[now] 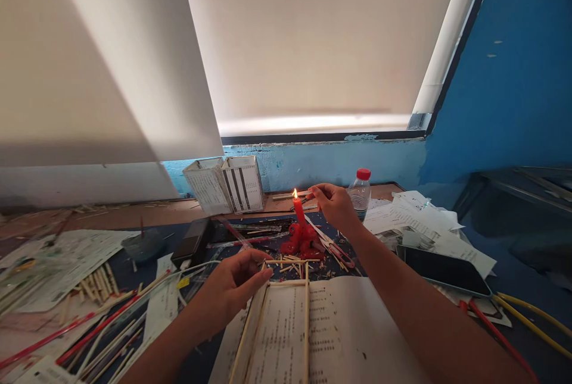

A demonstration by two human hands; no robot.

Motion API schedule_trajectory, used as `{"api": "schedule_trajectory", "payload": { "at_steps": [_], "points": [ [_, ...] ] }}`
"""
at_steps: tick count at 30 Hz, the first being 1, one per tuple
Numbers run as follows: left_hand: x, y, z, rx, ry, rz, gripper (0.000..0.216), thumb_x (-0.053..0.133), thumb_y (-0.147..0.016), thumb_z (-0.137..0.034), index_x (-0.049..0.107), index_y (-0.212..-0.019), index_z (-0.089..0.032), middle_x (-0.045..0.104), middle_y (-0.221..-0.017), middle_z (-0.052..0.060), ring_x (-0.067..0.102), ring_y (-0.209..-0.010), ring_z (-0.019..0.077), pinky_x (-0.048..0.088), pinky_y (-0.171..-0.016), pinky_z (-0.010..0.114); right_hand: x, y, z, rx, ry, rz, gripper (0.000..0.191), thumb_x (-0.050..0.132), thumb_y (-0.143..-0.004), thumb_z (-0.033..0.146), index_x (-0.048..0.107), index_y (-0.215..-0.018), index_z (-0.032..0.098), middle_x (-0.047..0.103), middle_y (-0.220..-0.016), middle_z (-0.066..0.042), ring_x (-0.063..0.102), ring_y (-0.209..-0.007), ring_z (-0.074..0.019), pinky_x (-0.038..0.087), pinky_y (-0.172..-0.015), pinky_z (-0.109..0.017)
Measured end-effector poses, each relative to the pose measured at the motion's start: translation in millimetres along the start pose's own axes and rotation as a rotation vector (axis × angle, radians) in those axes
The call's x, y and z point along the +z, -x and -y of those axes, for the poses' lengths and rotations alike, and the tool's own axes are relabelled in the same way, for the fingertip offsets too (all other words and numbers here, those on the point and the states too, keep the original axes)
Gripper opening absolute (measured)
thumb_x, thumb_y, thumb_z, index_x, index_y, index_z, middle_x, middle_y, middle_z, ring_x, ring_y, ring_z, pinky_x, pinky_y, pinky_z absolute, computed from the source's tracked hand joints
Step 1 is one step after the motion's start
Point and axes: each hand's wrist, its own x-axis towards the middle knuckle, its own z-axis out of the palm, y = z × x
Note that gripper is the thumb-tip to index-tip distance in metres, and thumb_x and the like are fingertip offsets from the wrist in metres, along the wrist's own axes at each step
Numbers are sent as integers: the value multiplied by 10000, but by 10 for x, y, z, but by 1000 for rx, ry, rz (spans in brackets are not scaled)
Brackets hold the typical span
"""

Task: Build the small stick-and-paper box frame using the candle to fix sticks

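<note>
Right hand (334,206): thumb and forefinger pressed together, pinching a thin stick (302,196) held about level, its far end just beside the flame of a lit red candle (298,211). Remaining fingers curled loosely. Hand hovers in open air, not touching the candle.

Left hand (231,287): fingers close together, slightly curved, not pinching anything visible. Fingertips (268,273) right at the end of a crosspiece on a frame of glued wooden sticks (286,283); contact cannot be told.

The frame lies on an open printed book (353,330), its long rails running toward the wearer. Red wax (301,242) pools around the candle's base, just beyond the frame, with red-handled scissors (340,256) beside it.

Room: above the right hand, open air up to a window blind (313,44). Past the right forearm, a water bottle (360,193), loose papers (411,217), and a phone (442,271). Left of the left hand, loose sticks (107,327) crowd the edge.
</note>
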Motion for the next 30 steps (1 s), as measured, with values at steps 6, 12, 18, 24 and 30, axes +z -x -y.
{"api": "schedule_trajectory", "payload": {
  "at_steps": [6, 12, 18, 24, 30],
  "points": [
    [4, -3, 2, 4, 13, -1, 533, 668, -895, -633, 629, -1144, -164, 503, -707, -58, 472, -572, 117, 384, -524, 245, 5, -6, -14, 3, 4, -20, 409, 570, -965, 517, 766, -874, 170, 704, -656, -43, 541, -492, -157, 369, -478, -278],
    [7, 32, -64, 1, -48, -6, 541, 660, -889, -643, 635, -1157, -173, 547, -761, -26, 502, -619, 147, 420, -556, 264, 9, -7, -15, 9, -17, -12, 393, 572, -962, 509, 761, -905, 169, 711, -678, -39, 525, -483, -148, 357, -470, -275],
    [-30, 74, -184, 20, -169, 40, 416, 653, -895, -606, 689, -871, -192, 633, -785, 23, 567, -706, 196, 420, -618, 277, 32, -21, -58, 10, -44, -13, 341, 582, -949, 458, 758, -966, 166, 772, -834, -71, 589, -564, -160, 416, -515, -277],
    [-82, 107, -247, -33, -147, 85, 400, 647, -902, -564, 739, -864, -177, 706, -798, 32, 633, -698, 190, 460, -635, 261, 43, -30, -88, 4, -52, -23, 302, 609, -923, 414, 762, -997, 164, 777, -868, -78, 636, -657, -179, 448, -549, -274],
    [-131, 109, -242, -77, -25, 107, 391, 690, -911, -515, 786, -1052, -163, 787, -942, 61, 698, -818, 207, 492, -682, 252, 29, -23, -73, 9, -44, -35, 263, 647, -886, 370, 769, -985, 159, 740, -791, -61, 612, -639, -174, 445, -548, -278]
  ]
}}
